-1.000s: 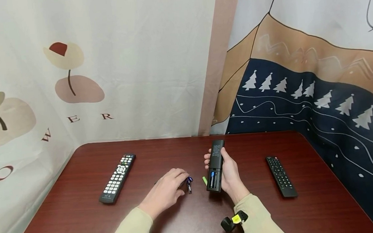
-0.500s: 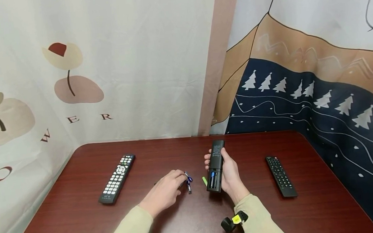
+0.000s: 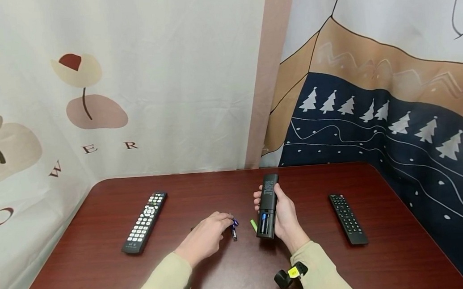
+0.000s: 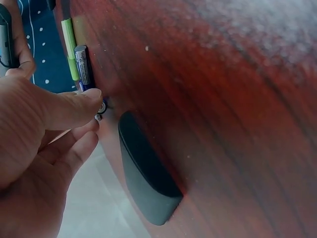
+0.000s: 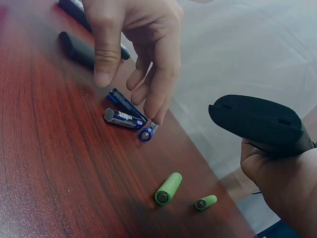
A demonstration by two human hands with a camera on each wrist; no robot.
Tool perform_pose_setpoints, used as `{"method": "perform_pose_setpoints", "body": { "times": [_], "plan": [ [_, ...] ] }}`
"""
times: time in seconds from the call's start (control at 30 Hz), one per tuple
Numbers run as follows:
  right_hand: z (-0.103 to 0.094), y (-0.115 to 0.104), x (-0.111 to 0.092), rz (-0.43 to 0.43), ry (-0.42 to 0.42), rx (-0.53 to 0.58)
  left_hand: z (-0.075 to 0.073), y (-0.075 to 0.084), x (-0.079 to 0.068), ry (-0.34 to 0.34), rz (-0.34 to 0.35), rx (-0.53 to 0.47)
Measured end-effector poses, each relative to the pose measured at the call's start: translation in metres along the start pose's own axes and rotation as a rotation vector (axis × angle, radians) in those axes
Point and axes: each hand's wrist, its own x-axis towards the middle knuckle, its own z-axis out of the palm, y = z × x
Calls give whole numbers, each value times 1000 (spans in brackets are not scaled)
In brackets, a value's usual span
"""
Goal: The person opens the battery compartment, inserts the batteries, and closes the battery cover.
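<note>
My right hand grips a black remote control, its back facing up. The battery bay is uncovered, with a blue battery visible in it. My left hand is over several loose blue batteries on the table. In the right wrist view, its thumb stands apart from the other fingers, and one fingertip is right at a blue battery. Two more blue ones lie crossed beside it. A larger green battery and a smaller green battery lie nearer the remote.
A black remote with white buttons lies at the left of the brown table, another black remote at the right. A dark curved piece like a battery cover lies by my left hand. Printed curtains stand behind the table.
My left fingers have shifted slightly among the blue batteries; one battery turned at the fingertips half a second ago and is now mostly hidden. The right hand and its remote have stayed put.
</note>
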Motion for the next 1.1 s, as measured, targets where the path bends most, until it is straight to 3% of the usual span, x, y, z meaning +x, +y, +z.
{"method": "perform_pose_setpoints", "body": {
  "times": [0.2,0.6,1.1],
  "plan": [
    [0,0,0,8,11,6,1,0,-1,-14,-18,10],
    [1,0,-1,0,20,-18,2,-1,-2,40,-20,-16],
    [0,2,0,4,22,-16,0,-1,-1,-32,-94,-15]
  ]
}}
